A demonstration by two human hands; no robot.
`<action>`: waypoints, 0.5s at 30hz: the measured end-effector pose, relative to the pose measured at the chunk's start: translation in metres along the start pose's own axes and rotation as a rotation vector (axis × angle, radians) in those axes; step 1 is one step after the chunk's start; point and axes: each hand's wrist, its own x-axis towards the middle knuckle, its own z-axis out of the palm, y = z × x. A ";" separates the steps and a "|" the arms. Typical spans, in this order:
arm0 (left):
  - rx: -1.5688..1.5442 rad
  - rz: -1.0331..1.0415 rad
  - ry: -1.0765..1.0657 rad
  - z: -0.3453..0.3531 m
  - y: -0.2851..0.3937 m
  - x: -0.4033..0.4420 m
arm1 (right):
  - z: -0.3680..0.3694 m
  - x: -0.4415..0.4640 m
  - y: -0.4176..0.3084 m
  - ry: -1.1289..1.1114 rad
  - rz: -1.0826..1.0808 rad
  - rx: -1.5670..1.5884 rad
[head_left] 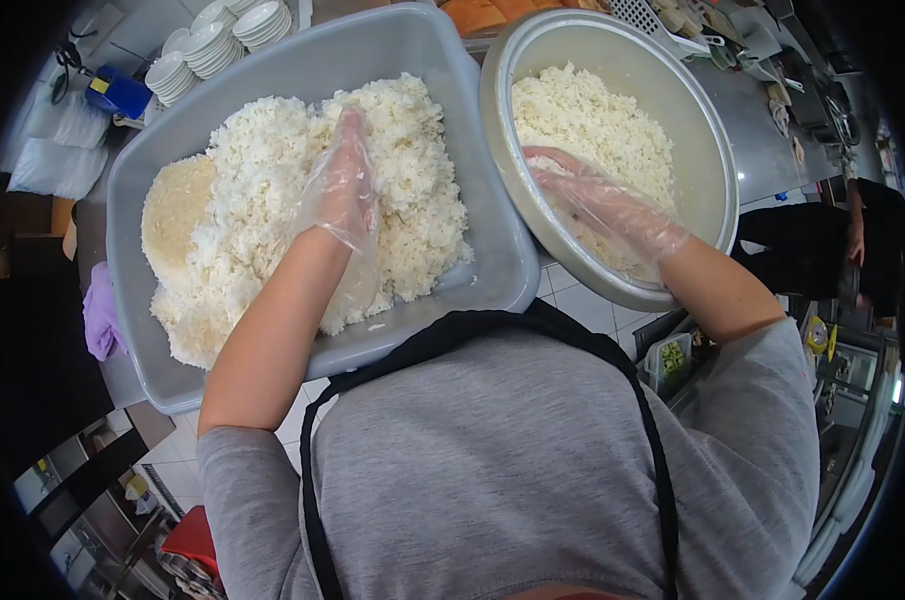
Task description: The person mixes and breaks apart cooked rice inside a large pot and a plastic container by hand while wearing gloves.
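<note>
My left hand [344, 185], in a clear plastic glove, rests among the white rice [262, 190] in a large grey tub [512, 235]. Its fingers look stretched out and point away from me. A round, pale, flat-topped mass of rice [175, 215] lies at the tub's left side. My right hand [612, 205], also gloved, reaches into a round metal pot [707, 150] against the tub's right side. That hand touches the rice [597, 125] near the pot's left wall; its fingertips are partly hidden, so its grip is unclear.
Stacked white dishes [207, 50] stand behind the tub, with plastic bags [62, 150] at the left. A purple cloth [102, 312] hangs beside the tub. Bread-like items [512, 14] lie behind the pot. A person in dark clothes [797, 245] is at the right, near a green-filled container [670, 360].
</note>
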 end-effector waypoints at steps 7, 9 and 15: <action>-0.002 -0.004 -0.059 0.007 0.003 -0.008 | -0.006 0.016 0.010 -0.114 -0.090 0.243; -0.002 0.010 -0.069 0.001 -0.001 -0.004 | -0.006 0.018 0.001 -0.006 -0.096 0.135; -0.029 -0.008 -0.135 0.003 0.002 -0.013 | 0.016 -0.023 -0.061 0.366 -0.125 0.181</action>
